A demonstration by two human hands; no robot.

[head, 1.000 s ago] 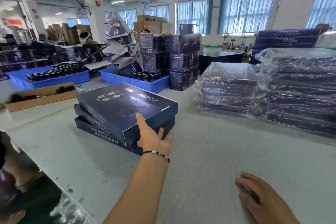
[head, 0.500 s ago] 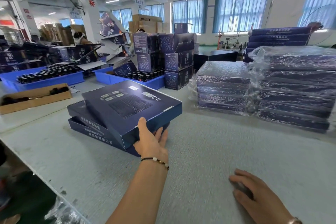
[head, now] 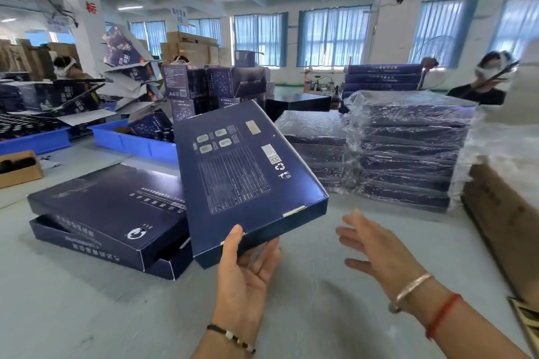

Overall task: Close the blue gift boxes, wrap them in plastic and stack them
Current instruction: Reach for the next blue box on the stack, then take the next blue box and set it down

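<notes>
Grey table [head: 87, 300] bears blue boxes [head: 110, 218], wrapped stacks [head: 408, 148].

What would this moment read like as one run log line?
left hand: holds lifted blue box | right hand: open, free | remaining boxes: on table | wrapped stacks: behind

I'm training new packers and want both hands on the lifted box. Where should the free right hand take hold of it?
On the near right corner of the blue gift box, coming from the right. The box is tilted up, the left hand pinches only its near left corner, and that long right edge is bare. The right hand hovers open just below it.
</notes>
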